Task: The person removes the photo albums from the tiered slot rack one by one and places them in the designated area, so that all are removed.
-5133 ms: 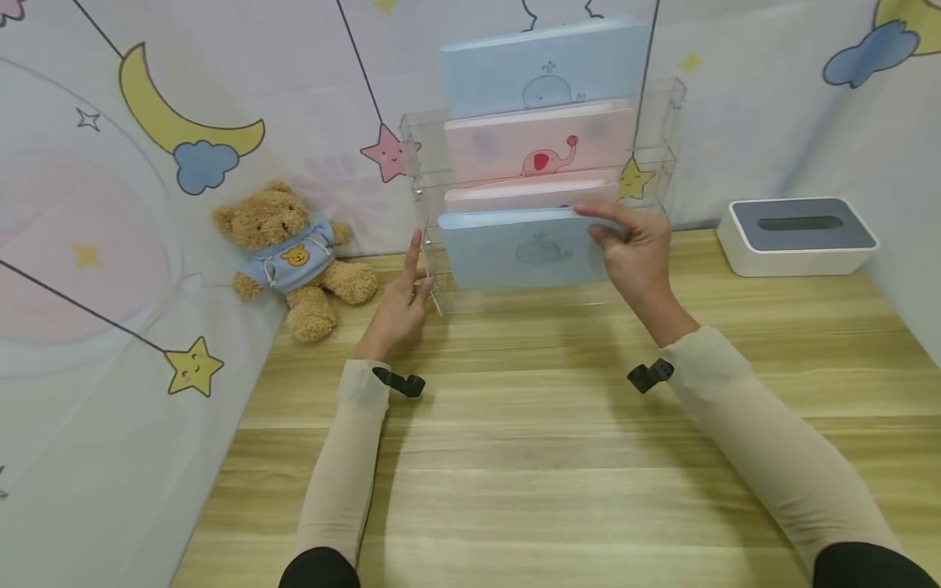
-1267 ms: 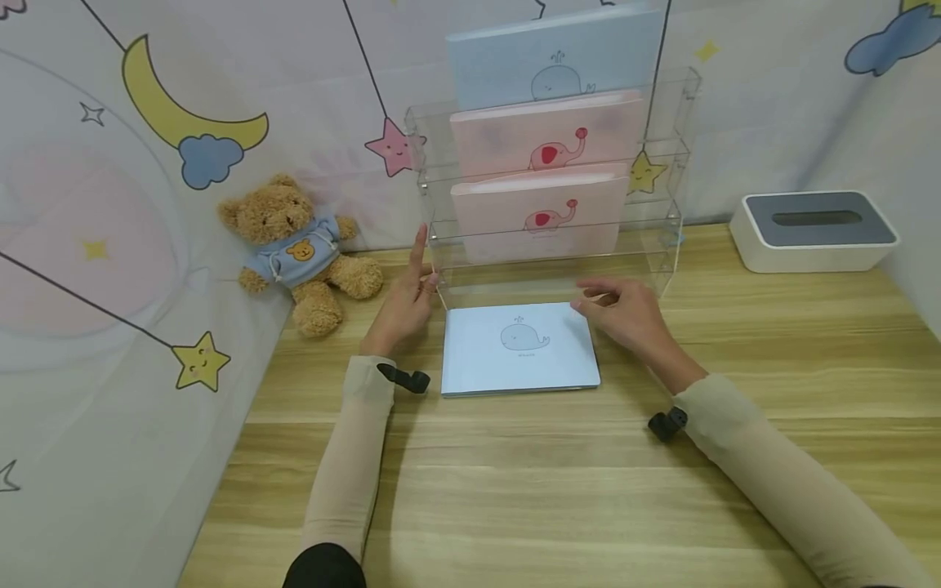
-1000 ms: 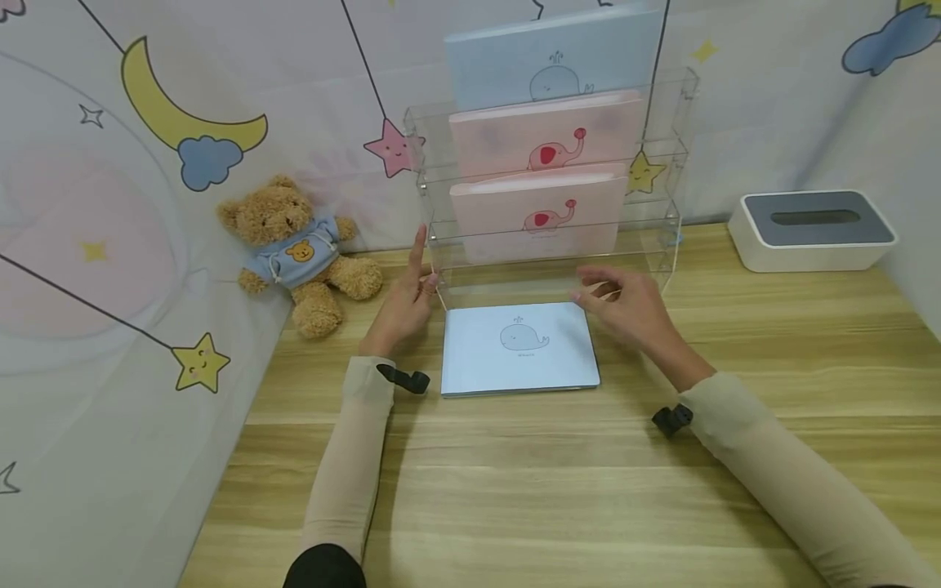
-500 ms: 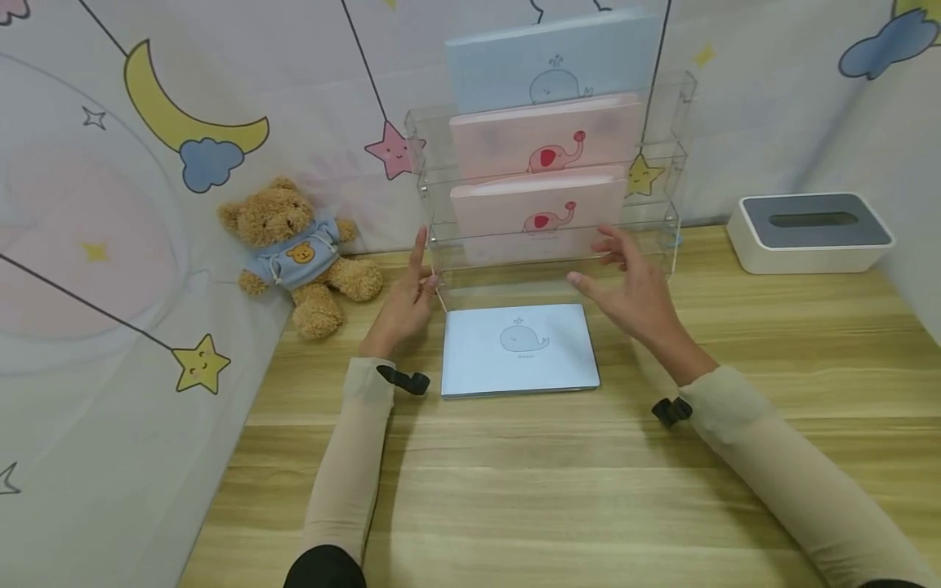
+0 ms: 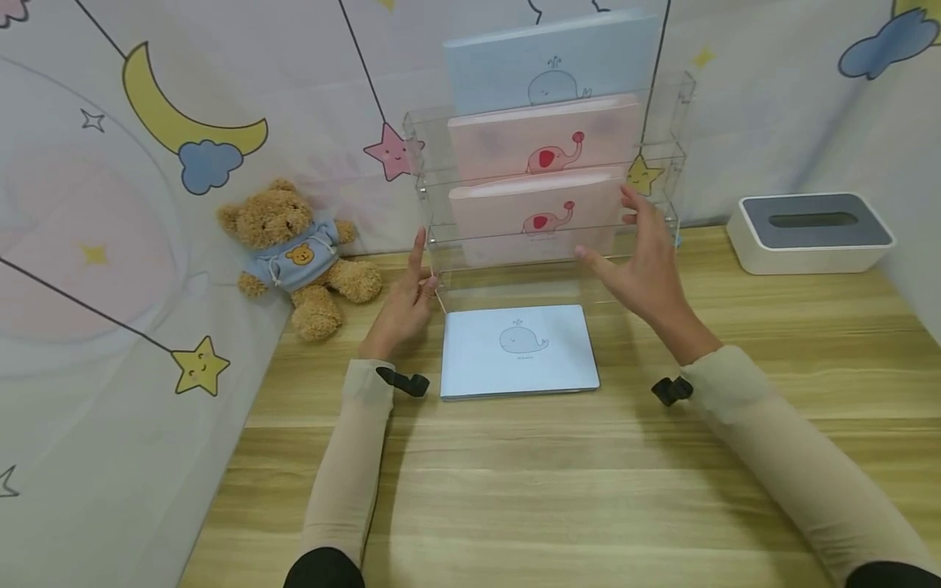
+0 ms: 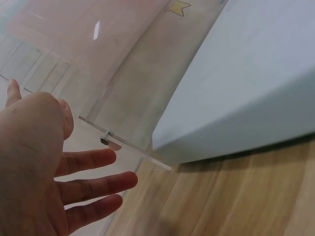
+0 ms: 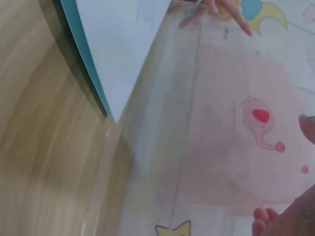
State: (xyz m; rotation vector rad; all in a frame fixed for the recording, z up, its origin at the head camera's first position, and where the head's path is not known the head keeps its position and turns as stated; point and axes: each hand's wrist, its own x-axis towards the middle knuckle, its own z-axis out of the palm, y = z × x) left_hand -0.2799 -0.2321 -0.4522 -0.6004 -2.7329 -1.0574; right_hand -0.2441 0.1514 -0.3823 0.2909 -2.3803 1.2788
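Observation:
A clear acrylic tiered rack point(image 5: 672, 122) stands against the wall. On its front tier leans a pink book point(image 5: 492, 220) with a red elephant, also seen in the right wrist view. My right hand point(image 5: 647, 273) is at that book's right edge, thumb and fingers spread apart; contact cannot be made out. My left hand point(image 5: 400, 310) is at the rack's left side, and in the left wrist view its fingers point(image 6: 98, 187) are extended by the clear side panel. A light-blue whale book point(image 5: 518, 359) lies flat on the table before the rack.
Behind the front book stand another pink elephant book point(image 5: 485, 147) and a blue whale book point(image 5: 492, 73). A teddy bear point(image 5: 290, 253) sits left of the rack. To the right is a white-and-grey tissue box point(image 5: 809, 233). Wood-grain table point(image 5: 515, 490) extends in front.
The blue whale book went from the rack's front to flat on the table. My right hand then let go of it and rose to the front pink book. My left hand stayed put.

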